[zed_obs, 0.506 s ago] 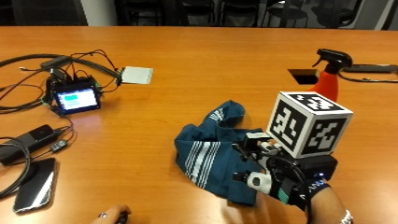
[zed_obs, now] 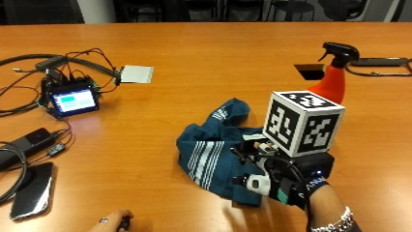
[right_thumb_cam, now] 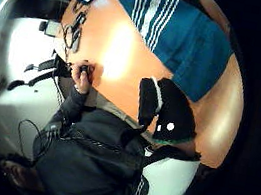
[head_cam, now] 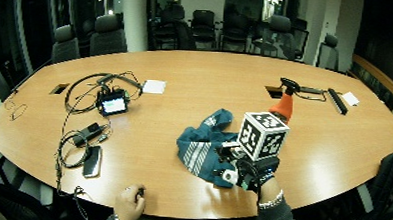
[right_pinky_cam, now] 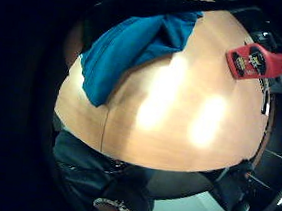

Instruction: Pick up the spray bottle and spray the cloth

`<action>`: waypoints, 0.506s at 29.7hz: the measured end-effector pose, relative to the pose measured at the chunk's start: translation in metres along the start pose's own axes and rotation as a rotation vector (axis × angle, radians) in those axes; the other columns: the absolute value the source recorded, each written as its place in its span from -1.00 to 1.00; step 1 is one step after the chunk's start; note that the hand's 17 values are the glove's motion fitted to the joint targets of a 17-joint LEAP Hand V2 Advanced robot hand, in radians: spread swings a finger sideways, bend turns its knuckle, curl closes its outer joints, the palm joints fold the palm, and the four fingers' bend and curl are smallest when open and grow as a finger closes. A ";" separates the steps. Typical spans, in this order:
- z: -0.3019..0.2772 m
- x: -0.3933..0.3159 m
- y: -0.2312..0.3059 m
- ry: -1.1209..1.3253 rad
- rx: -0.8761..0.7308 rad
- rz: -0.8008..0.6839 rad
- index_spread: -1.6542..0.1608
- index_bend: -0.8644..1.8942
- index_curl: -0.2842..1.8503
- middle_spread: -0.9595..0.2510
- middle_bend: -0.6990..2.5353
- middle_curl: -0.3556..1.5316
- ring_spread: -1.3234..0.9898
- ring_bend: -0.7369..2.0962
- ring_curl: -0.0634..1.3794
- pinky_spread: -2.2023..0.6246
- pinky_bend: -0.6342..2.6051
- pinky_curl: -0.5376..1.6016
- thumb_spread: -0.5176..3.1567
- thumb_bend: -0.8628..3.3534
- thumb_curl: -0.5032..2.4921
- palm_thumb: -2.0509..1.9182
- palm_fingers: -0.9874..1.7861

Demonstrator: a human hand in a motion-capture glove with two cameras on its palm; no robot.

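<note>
One palm view alone: spray bottle (right_pinky_cam: 256, 60) label; grip (zed_obs: 270, 179) state hidden.

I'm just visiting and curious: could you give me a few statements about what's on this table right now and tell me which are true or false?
1. The spray bottle stands upright on the table. True.
2. The gloved hand is holding the bottle. False: it is over the near edge of the cloth, apart from the bottle.
3. The cloth is blue with white stripes. True.
4. The phone lies on the cloth. False: it lies on bare table, far to the side.
</note>
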State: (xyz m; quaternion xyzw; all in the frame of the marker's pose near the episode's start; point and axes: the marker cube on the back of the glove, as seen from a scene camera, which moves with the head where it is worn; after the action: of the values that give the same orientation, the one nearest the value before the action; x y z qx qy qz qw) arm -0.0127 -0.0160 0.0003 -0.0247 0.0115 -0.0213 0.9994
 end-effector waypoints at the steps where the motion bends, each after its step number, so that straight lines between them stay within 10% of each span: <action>1: -0.001 0.000 -0.002 0.003 0.000 -0.002 0.37 -0.17 -0.51 0.52 -0.46 -0.46 0.16 -0.34 -0.72 0.74 -0.40 -0.30 -0.14 -0.45 -0.54 0.30 -0.04; 15: -0.013 0.003 -0.016 0.050 0.093 0.011 0.34 -0.18 -0.45 0.54 -0.46 -0.40 0.17 -0.35 -0.70 0.76 -0.40 -0.26 -0.06 -0.49 -0.50 0.31 -0.06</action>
State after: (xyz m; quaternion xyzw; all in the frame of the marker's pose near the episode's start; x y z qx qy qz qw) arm -0.0103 -0.0332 -0.0114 0.0226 0.0357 -0.0171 0.9990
